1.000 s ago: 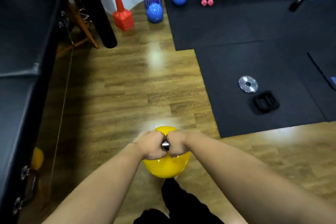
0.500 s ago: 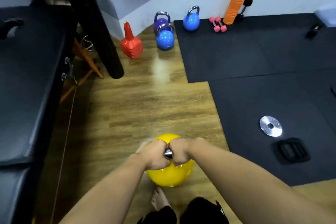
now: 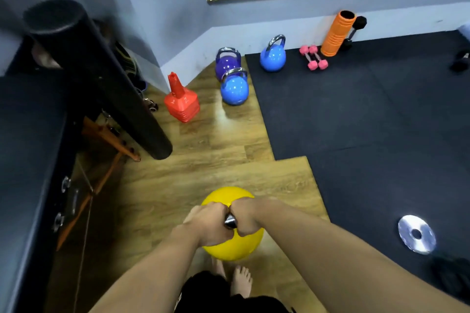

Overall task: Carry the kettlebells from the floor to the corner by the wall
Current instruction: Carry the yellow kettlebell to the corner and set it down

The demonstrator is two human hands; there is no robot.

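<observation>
A yellow kettlebell [image 3: 232, 249] hangs in front of me above the wooden floor. Its chrome handle [image 3: 230, 222] shows between my fists. My left hand [image 3: 207, 223] and my right hand [image 3: 245, 216] are both closed on that handle, side by side. Ahead, in the corner by the wall, stand three kettlebells: a purple one [image 3: 227, 62], a blue one [image 3: 234, 87] just in front of it, and another blue one [image 3: 272, 57] on the black mat to the right. My bare feet show below the yellow kettlebell.
A stack of red cones [image 3: 181, 101] sits left of the corner kettlebells. A black padded post [image 3: 101, 84] and a dark bench [image 3: 28, 150] fill the left. On the black mat [image 3: 356, 122] lie pink dumbbells [image 3: 313, 57], an orange foam roller [image 3: 336, 33] and a silver weight plate [image 3: 416, 234].
The corner kettlebells and cones have come closer and lower in view as I walk forward. Both hands keep their hold on the yellow kettlebell.
</observation>
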